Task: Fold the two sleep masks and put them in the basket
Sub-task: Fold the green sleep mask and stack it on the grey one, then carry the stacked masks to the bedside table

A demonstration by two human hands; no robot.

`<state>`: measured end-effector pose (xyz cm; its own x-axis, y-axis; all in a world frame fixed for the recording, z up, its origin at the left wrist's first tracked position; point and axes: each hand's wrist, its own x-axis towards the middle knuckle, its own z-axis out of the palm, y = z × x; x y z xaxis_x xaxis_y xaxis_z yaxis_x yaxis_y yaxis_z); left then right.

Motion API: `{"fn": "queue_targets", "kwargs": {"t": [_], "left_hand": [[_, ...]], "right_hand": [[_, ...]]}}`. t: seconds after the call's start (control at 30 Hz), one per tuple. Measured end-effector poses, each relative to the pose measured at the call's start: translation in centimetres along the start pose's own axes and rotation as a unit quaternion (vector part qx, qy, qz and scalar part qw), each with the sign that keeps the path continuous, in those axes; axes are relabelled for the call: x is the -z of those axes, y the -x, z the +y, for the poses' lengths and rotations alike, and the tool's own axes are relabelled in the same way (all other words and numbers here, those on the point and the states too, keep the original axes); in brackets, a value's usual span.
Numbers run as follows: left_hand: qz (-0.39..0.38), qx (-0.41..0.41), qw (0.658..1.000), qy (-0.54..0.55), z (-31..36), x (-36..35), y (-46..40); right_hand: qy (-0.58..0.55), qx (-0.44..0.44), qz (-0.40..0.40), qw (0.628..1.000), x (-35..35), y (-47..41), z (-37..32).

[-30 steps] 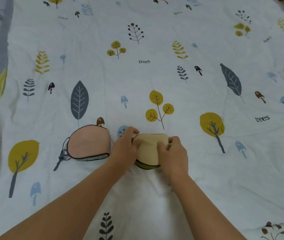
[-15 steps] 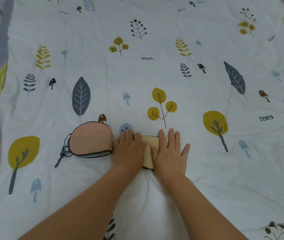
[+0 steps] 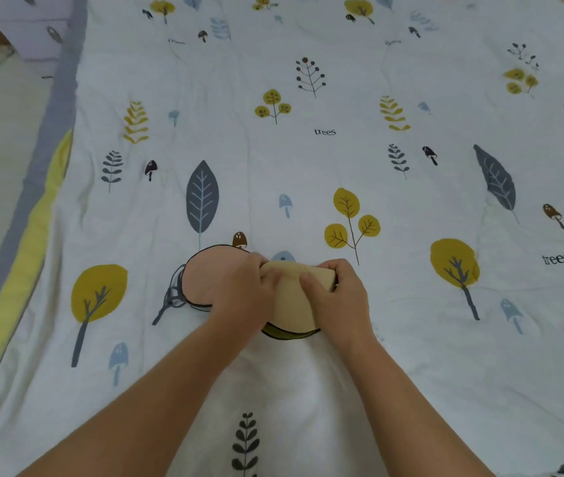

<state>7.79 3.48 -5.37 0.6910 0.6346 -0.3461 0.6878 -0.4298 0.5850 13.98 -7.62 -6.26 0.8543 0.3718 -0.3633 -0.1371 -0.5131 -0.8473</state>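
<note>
White bedding (image 3: 411,356) printed with trees and leaves was spread across the head view. At its near middle a folded beige sleep mask (image 3: 291,297) was gripped from both sides: the left hand (image 3: 242,297) and the right hand (image 3: 339,297) were curled closed on it. A folded pink sleep mask (image 3: 212,273) was partly covered by the left hand.
</note>
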Motion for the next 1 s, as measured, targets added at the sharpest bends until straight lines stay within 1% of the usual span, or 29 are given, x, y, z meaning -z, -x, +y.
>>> {"fn": "queue_targets", "kwargs": {"t": [0.07,0.1,0.2,0.3,0.4,0.5,0.57,0.63,0.73,1.0], "left_hand": [[0.05,-0.008,0.999,-0.007,-0.7,1.7,-0.2],[0.063,-0.006,0.998,0.001,-1.1,2.5,-0.4],[0.082,0.011,0.996,0.025,-2.6,4.3,-1.0],[0.1,0.028,0.995,0.008,-4.2,5.2,-2.0],[0.083,0.056,0.995,-0.029,-5.7,5.1,-2.8],[0.055,0.071,0.993,-0.071,-7.0,4.7,-3.4],[0.025,0.082,0.993,-0.08,-7.5,4.6,-3.8],[-0.01,0.089,0.993,-0.07,-7.7,4.6,-4.1],[-0.034,0.09,0.994,-0.045,-7.7,4.6,-4.5],[-0.046,0.093,0.995,0.007,-7.3,5.8,-2.7]], "right_hand": [[-0.008,0.016,-0.007,1.0,-1.4,-0.1,-1.2],[-0.012,0.023,-0.01,1.0,-2.1,-0.2,-1.8],[-0.008,0.037,-0.021,0.999,-4.5,-0.6,-3.6],[0.005,0.045,-0.034,0.998,-6.7,-1.3,-4.5],[0.043,0.039,-0.046,0.997,-8.6,-2.1,-4.3],[0.115,0.006,-0.058,0.992,-9.7,-2.7,-3.5],[0.136,-0.014,-0.068,0.988,-10.0,-2.9,-3.1],[0.141,-0.023,-0.08,0.986,-10.1,-3.3,-2.9],[0.124,-0.049,-0.103,0.986,-10.3,-3.6,-3.0],[0.141,-0.051,-0.121,0.981,-9.8,-1.7,-3.5]]}}
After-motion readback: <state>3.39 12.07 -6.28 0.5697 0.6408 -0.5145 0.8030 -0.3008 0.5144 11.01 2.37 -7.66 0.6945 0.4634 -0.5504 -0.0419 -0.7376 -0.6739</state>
